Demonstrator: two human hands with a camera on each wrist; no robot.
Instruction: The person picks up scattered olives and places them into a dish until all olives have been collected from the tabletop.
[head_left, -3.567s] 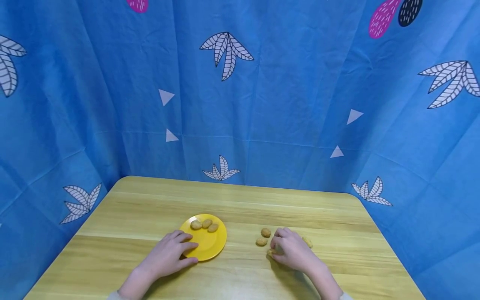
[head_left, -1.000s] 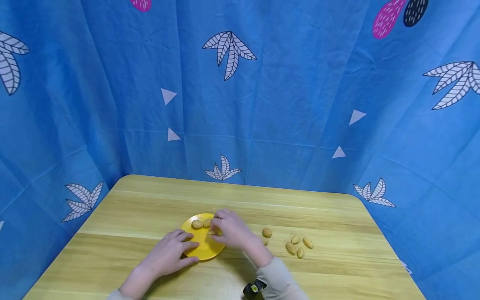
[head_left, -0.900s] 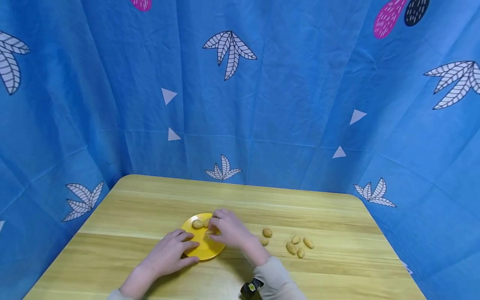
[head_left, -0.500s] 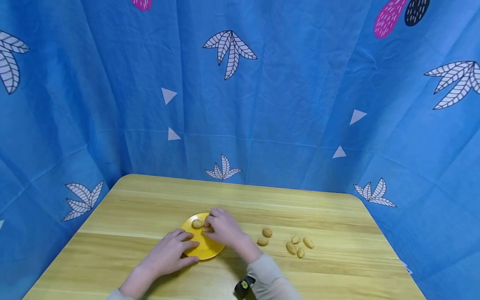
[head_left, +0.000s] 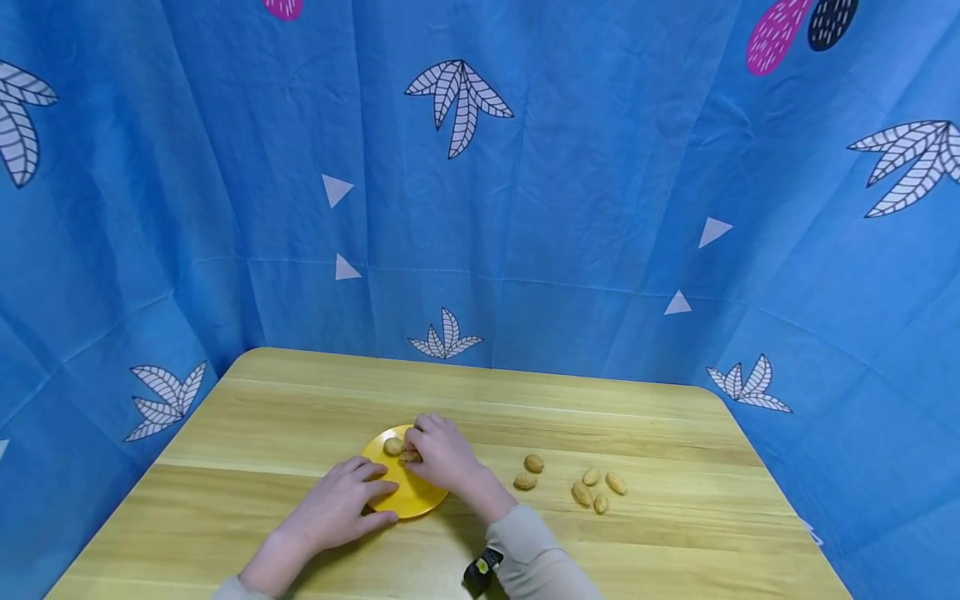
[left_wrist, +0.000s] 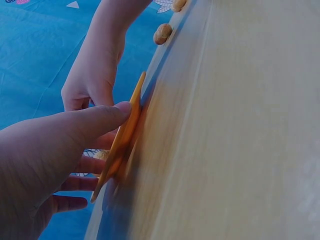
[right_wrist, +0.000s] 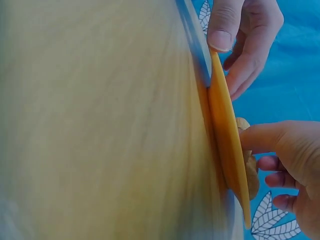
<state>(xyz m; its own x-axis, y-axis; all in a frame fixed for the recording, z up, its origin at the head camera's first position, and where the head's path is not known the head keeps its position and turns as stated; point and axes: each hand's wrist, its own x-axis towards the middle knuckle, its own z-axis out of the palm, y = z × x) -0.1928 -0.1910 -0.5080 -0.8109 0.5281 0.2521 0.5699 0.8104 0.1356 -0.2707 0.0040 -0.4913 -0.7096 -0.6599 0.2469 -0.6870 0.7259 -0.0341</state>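
Observation:
A small yellow plate [head_left: 416,500] sits on the wooden table with brown, oval nuts on it. One nut [head_left: 393,447] shows near the plate's far left rim. Over the plate, the thumb and fingertips of my right hand [head_left: 444,457] pinch a nut [head_left: 410,457]; other nuts there are partly hidden by the hand. My left hand [head_left: 337,504] rests at the plate's left side, fingers spread and relaxed. In the left wrist view its thumb touches the rim of the plate [left_wrist: 122,140]. In the right wrist view my right thumb [right_wrist: 262,137] is against a nut [right_wrist: 253,177].
Right of the plate two brown nuts [head_left: 533,463] lie close together on the table [head_left: 660,433]. Farther right is a loose group of several paler, longer nuts [head_left: 582,493]. A blue patterned cloth [head_left: 570,208] hangs behind the table and at both sides.
My right hand has come from the nuts on the right to the plate, then slid slightly left across it with a nut. The left hand has stayed at the plate.

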